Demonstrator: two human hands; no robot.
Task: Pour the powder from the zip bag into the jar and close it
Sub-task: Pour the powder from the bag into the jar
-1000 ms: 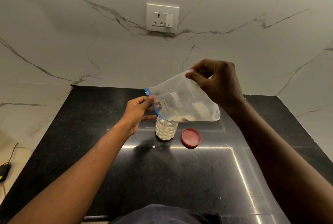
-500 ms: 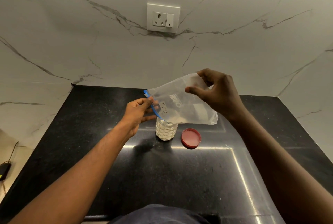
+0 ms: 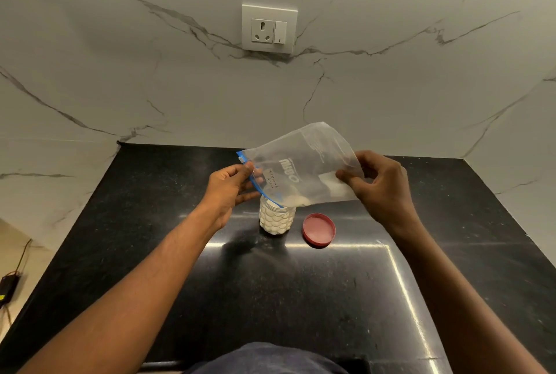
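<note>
A clear zip bag (image 3: 304, 163) with a blue zip strip hangs tilted over the textured glass jar (image 3: 276, 218), its open corner at the jar's mouth. A little pale powder lies in the bag's lower edge. The jar stands on the black counter (image 3: 270, 283) and holds white powder. My left hand (image 3: 230, 187) pinches the zip end of the bag. My right hand (image 3: 380, 184) grips the bag's lower right edge. The red lid (image 3: 319, 229) lies on the counter just right of the jar, apart from it.
A white marble wall with a socket and switch plate (image 3: 269, 29) rises behind the counter. A dark device with a cable (image 3: 7, 286) sits on the floor at the far left.
My right hand has let go of the bag's top corner, dropped lower and to the right, and now holds the bag's lower edge. The free top corner stands up.
</note>
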